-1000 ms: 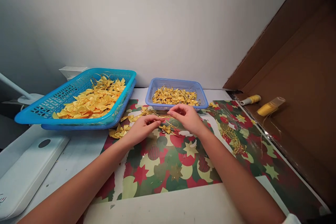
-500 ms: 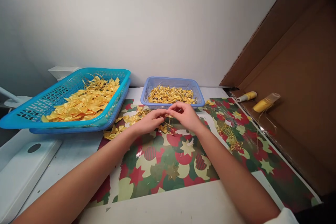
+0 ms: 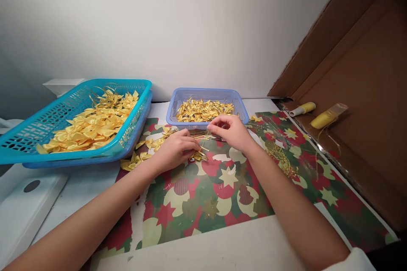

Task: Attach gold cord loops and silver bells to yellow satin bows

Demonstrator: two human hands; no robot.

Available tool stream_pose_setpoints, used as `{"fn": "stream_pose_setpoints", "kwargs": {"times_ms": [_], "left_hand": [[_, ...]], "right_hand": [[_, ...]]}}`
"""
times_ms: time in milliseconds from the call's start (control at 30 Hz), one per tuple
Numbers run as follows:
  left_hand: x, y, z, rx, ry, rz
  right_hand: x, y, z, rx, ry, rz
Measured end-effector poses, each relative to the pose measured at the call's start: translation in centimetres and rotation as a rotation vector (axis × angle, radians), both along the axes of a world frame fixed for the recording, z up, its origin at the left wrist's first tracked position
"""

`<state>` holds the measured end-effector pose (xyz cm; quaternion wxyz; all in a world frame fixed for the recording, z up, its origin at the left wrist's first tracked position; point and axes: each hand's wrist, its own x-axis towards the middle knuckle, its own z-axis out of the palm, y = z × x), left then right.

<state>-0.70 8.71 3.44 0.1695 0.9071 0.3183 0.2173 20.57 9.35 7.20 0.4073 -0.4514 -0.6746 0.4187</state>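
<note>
- On patterned paper [image 3: 222,194]: left hand [image 3: 173,150] pins a yellow bow [image 3: 199,156] flat.
- Right hand [image 3: 230,131] pinches gold cord [image 3: 203,136], probably taut for tying.
- Small basket [image 3: 208,108] close behind, within reach.

Left hand [image 3: 173,149] and right hand [image 3: 229,130] curled, apparently pinching.

Hands part since half a second ago: left hand [image 3: 174,149] drops lower onto the patterned paper [image 3: 222,194], fingers pinching a small gold bow [image 3: 199,156]. Right hand [image 3: 232,131] lifts back toward the small blue basket [image 3: 178,106], drawing gold cord [image 3: 203,136] taut. View shifts right; the large tray [image 3: 133,87] slides left.
</note>
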Motion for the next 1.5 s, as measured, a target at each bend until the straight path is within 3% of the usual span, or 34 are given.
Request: {"fn": "stream_pose_setpoints", "kwargs": {"times_ms": [233, 467, 567, 700, 867, 1000, 1133, 1200, 1267, 1367, 1433, 1500], "left_hand": [[-1.0, -0.8, -0.1, 0.13, 0.12, -0.082], [-2.0, -2.0, 0.9, 0.071, 0.118, -0.098], [-1.9, -2.0, 1.6, -0.017, 0.028, -0.014], [-0.4, -1.8, 2.4, -0.255, -0.132, 0.199], [2.3, -1.5, 2.6, -0.579, -0.347, 0.279], [3.3, -1.3, 2.4, -0.606, -0.476, 0.321], [3.4, -1.3, 2.4, -0.596, -0.501, 0.375], [3.4, -1.3, 2.4, -0.601, -0.501, 0.409], [3.4, -1.3, 2.4, -0.632, -0.496, 0.4], [3.4, -1.1, 2.3, -0.683, -0.499, 0.385], [3.3, -1.1, 2.3, -0.697, -0.494, 0.403], [3.2, -1.1, 2.3, -0.696, -0.488, 0.418]], "right_hand": [[1.1, 0.0, 1.1, -0.01, 0.001, -0.055], [0.3, -0.5, 1.2, -0.022, 0.003, 0.035], [-0.3, -0.9, 1.3, 0.006, 0.011, 0.08], [-0.6, -1.1, 1.4, 0.036, 0.009, 0.116], [-0.4, -1.1, 1.1, 0.042, 0.004, 0.134], [-0.5, -0.6, 0.4, 0.008, -0.003, 0.127], [-0.2, -0.6, 1.1, -0.002, -0.004, -0.064], [0.1, -1.6, 1.9, 0.003, -0.019, -0.112], [0.2, -3.6, 2.1, -0.033, -0.062, -0.073], [-0.4, -7.5, 0.5, -0.296, -0.135, 0.01], [-1.1, -9.6, -1.6, -0.456, -0.178, -0.012], [-1.9, -10.7, -3.5, -0.506, -0.168, -0.065]]}}
